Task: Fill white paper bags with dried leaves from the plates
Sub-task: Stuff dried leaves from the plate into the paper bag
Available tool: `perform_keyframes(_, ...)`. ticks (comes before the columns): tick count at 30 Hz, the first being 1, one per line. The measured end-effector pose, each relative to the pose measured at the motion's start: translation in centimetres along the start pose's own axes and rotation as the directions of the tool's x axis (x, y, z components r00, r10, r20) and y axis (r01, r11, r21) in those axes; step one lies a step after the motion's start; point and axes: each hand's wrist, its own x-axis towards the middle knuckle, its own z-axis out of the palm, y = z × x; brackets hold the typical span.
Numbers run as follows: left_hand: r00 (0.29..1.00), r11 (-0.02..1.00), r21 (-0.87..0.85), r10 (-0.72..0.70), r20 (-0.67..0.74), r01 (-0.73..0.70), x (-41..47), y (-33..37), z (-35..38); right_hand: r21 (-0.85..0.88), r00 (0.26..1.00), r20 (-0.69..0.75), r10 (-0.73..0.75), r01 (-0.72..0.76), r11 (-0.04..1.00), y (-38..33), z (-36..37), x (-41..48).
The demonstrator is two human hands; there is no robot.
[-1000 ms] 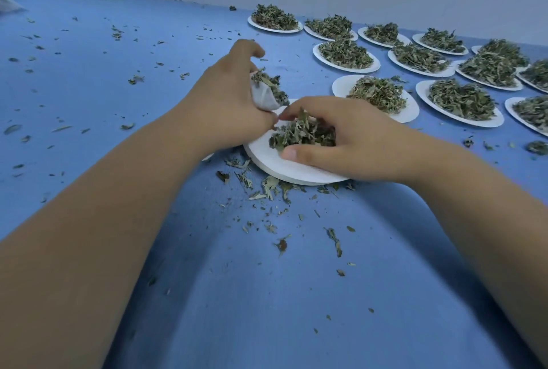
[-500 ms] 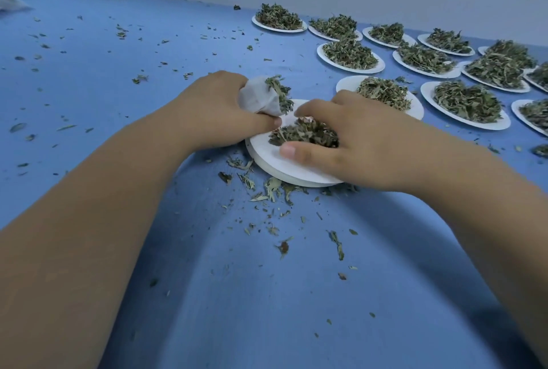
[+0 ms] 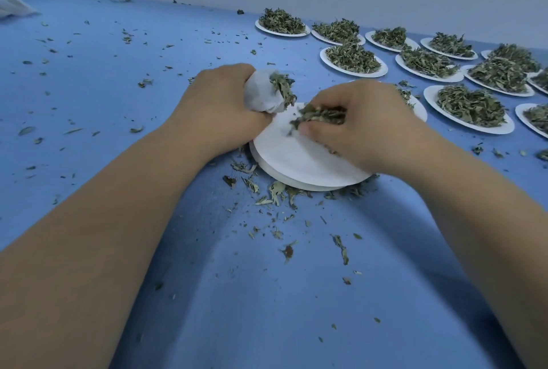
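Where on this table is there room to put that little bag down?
Left of the left hand, which holds the white paper bag, the blue table bears only crumbs. The near stretch, below the near plate, is open too, bar leaf bits. Beyond the right hand, gripping dried leaves, full plates crowd together.

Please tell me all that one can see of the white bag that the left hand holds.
The white bag is small, of thin crumpled paper as it looks, and bulging. Its mouth points right and up, with dried leaves sticking out. The left hand grips it from the left, hiding part of it. Its lower end is by the far left rim of the near plate; whether they touch I cannot tell.
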Motion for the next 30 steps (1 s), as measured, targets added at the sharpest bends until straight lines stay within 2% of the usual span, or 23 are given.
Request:
perform_keyframes(3, 0.996, 0.996, 0.046, 0.077, -0.039, -0.075, 0.1, 0.0, -0.1, 0.158, 0.997, -0.080, 0.011, 0.002, 0.987, 0.7, -1.9, 0.3)
perform_keyframes(9, 0.987, 0.986, 0.052, 0.157, -0.035, -0.156, 0.2, -0.1, 0.6, 0.124, 0.993, 0.006, -0.118, 0.116, 0.985, -1.6, -2.3, 1.4)
perform_keyframes(13, 0.979, 0.970, 0.132, 0.202, 0.014, -0.203, 0.8, -0.1, 1.2, 0.270, 0.996, -0.033, -0.086, 0.091, 0.958, -1.6, -1.7, 1.9)
perform_keyframes(17, 0.973, 0.958, 0.176, 0.229, -0.002, -0.225, 0.8, 0.0, 1.3, 0.262, 0.994, -0.037, -0.102, 0.108, 0.959, -1.2, -1.3, 2.0)
perform_keyframes(20, 0.972, 0.963, 0.133, 0.236, -0.009, -0.233, 0.5, 0.2, 1.2, 0.357, 0.995, 0.008, -0.095, 0.086, 0.930, -1.0, -1.2, 1.8)
perform_keyframes(24, 0.974, 0.968, 0.120, 0.225, -0.039, -0.219, 0.3, 0.4, 0.8, 0.467, 0.980, 0.116, -0.161, 0.089, 0.880, -0.5, -1.3, 1.4)
perform_keyframes(28, 0.979, 0.971, 0.131, 0.203, -0.012, -0.200, 0.1, 0.8, 0.9, 0.421, 0.987, 0.007, -0.161, 0.143, 0.896, 0.0, -1.1, 1.3)
perform_keyframes(30, 0.977, 0.969, 0.122, 0.214, 0.011, -0.214, -0.1, 1.3, 0.9, 0.455, 0.989, -0.039, -0.140, 0.142, 0.879, 0.1, -1.0, 1.3)
